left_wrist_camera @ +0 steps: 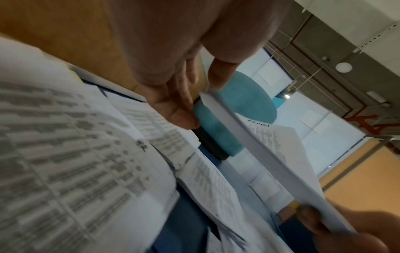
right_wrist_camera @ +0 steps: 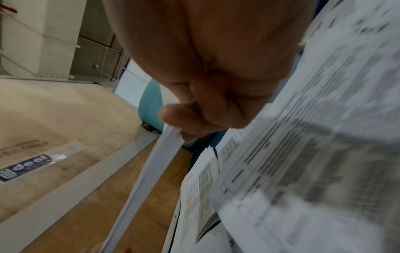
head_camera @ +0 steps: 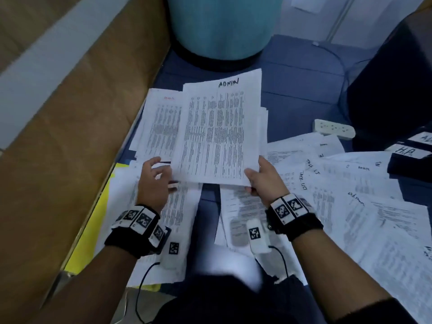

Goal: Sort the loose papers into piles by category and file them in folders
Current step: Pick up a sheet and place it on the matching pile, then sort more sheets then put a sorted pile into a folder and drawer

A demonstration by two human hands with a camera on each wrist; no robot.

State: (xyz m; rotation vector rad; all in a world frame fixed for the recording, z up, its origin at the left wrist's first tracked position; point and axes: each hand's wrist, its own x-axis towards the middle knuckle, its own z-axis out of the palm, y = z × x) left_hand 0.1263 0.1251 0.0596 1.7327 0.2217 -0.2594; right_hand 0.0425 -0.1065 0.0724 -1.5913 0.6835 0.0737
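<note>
A thick stack of printed sheets headed "ADMIN" (head_camera: 217,132) is held up above the blue floor. My right hand (head_camera: 261,178) pinches its near right corner, thumb on top, and its fingers curl round the stack's edge (right_wrist_camera: 151,171) in the right wrist view. Fingers spread, my left hand (head_camera: 159,176) sits at the stack's near left edge; thumb and fingers bracket the paper edge (left_wrist_camera: 270,154) with a gap. Under the stack lies a pile with a red heading (head_camera: 161,127). Loose papers (head_camera: 350,195) cover the floor to the right.
Dark folders with white labels, one reading "H.R." (head_camera: 404,153), lie at the far right. A yellow folder (head_camera: 93,230) lies under papers on the left beside a wooden panel (head_camera: 58,136). Ahead stand a teal stool (head_camera: 219,26) and a white power strip (head_camera: 334,128).
</note>
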